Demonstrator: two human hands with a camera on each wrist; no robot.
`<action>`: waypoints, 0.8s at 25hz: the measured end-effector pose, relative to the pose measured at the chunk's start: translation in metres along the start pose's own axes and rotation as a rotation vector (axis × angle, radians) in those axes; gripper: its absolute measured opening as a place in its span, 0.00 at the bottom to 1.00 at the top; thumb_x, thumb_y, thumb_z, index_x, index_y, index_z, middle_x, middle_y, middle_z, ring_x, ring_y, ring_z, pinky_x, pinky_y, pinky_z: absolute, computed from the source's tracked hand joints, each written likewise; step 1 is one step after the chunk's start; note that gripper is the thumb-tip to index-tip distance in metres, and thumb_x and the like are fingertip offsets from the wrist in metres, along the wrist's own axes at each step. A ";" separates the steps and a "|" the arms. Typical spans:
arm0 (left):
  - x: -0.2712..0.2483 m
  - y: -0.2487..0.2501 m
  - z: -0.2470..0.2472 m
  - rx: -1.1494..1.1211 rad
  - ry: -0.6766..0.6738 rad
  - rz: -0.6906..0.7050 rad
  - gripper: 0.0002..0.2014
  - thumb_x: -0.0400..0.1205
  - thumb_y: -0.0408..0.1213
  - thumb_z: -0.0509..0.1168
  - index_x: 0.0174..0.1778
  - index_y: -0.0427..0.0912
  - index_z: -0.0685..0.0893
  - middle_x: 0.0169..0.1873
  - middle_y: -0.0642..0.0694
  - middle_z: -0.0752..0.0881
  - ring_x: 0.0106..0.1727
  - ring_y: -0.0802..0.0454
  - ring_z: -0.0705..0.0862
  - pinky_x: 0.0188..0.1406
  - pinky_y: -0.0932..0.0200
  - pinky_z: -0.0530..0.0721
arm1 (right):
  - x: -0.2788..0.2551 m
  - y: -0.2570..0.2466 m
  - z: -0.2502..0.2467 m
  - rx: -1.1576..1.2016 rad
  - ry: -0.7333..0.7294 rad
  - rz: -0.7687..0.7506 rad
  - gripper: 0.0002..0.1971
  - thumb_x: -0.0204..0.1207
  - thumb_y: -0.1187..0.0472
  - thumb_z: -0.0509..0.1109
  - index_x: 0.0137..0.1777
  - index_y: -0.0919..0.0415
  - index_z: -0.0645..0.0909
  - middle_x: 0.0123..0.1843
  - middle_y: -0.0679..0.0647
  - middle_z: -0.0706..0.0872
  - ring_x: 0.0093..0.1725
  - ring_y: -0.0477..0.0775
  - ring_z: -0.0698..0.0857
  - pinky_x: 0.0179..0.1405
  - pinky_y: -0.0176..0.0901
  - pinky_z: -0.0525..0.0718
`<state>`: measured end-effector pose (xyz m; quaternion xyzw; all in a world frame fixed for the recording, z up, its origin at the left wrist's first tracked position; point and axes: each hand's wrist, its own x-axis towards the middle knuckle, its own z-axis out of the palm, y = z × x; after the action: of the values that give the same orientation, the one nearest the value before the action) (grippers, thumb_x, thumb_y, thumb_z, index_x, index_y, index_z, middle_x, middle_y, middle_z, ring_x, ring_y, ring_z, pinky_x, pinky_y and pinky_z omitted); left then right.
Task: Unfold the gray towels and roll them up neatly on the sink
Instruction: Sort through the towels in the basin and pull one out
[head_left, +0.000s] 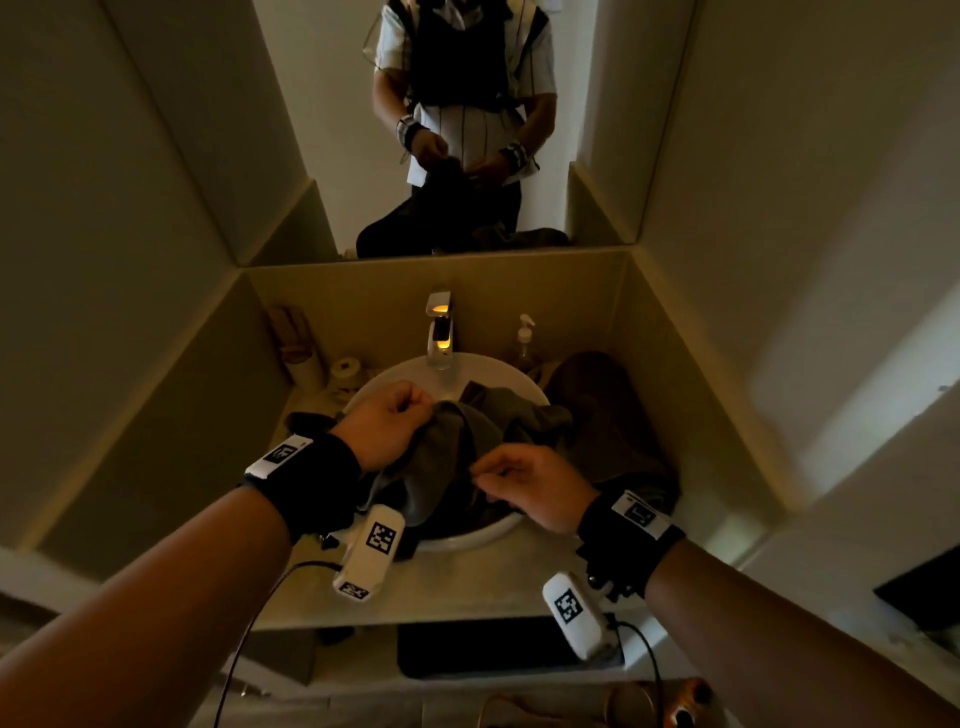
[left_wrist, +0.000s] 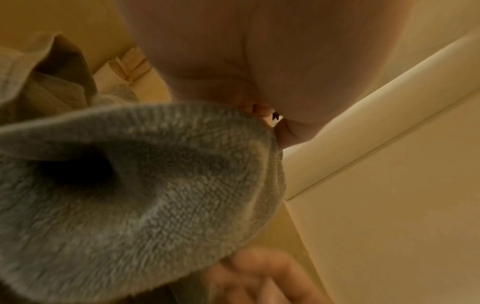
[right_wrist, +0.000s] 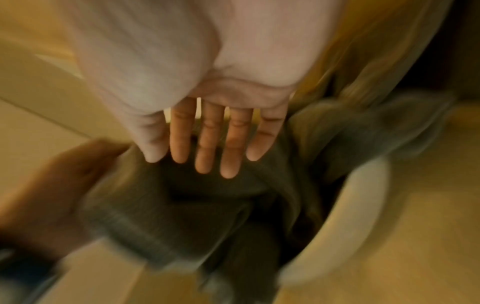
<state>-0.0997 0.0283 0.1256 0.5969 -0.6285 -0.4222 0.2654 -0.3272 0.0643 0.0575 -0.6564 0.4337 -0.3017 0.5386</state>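
A gray towel (head_left: 467, 431) lies bunched in the white sink basin (head_left: 467, 540), partly lifted. My left hand (head_left: 395, 421) grips its upper edge in a fist above the basin's left side; in the left wrist view the terry cloth (left_wrist: 130, 185) bunches up against my curled left hand (left_wrist: 262, 115). My right hand (head_left: 519, 483) hovers at the towel's near edge. In the blurred right wrist view the right hand (right_wrist: 207, 144) has straight fingers (right_wrist: 231, 148) spread over the towel (right_wrist: 207, 205), with no cloth between them. A second, brownish towel (head_left: 602, 415) lies heaped on the counter to the right.
A chrome faucet (head_left: 440, 332) stands behind the basin, a pump bottle (head_left: 524, 338) to its right. Bottles (head_left: 296, 332) and a small jar (head_left: 345, 369) crowd the back left corner. Walls close in on both sides, with a mirror above.
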 end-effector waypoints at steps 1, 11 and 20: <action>0.002 0.000 0.000 -0.011 0.007 -0.006 0.10 0.87 0.35 0.62 0.39 0.47 0.79 0.32 0.48 0.81 0.34 0.52 0.77 0.38 0.53 0.78 | 0.000 0.011 -0.015 -0.052 0.073 0.024 0.05 0.80 0.58 0.72 0.53 0.53 0.87 0.45 0.50 0.91 0.47 0.48 0.90 0.51 0.45 0.88; 0.020 -0.007 0.006 -0.086 -0.054 -0.020 0.12 0.87 0.31 0.62 0.38 0.45 0.79 0.30 0.50 0.80 0.31 0.57 0.76 0.34 0.61 0.76 | 0.047 0.114 -0.106 -1.214 -0.171 0.677 0.29 0.83 0.39 0.54 0.84 0.36 0.57 0.89 0.46 0.43 0.85 0.72 0.38 0.79 0.80 0.45; 0.026 -0.025 0.005 -0.151 -0.150 -0.037 0.08 0.83 0.37 0.67 0.40 0.41 0.79 0.24 0.56 0.79 0.24 0.64 0.75 0.24 0.70 0.75 | 0.052 0.164 -0.074 -1.642 -0.167 0.627 0.44 0.82 0.38 0.57 0.87 0.54 0.36 0.86 0.68 0.34 0.83 0.80 0.36 0.76 0.84 0.46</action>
<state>-0.0944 0.0052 0.0979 0.5533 -0.6019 -0.5168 0.2541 -0.4087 -0.0222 -0.0877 -0.7068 0.6330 0.3156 -0.0153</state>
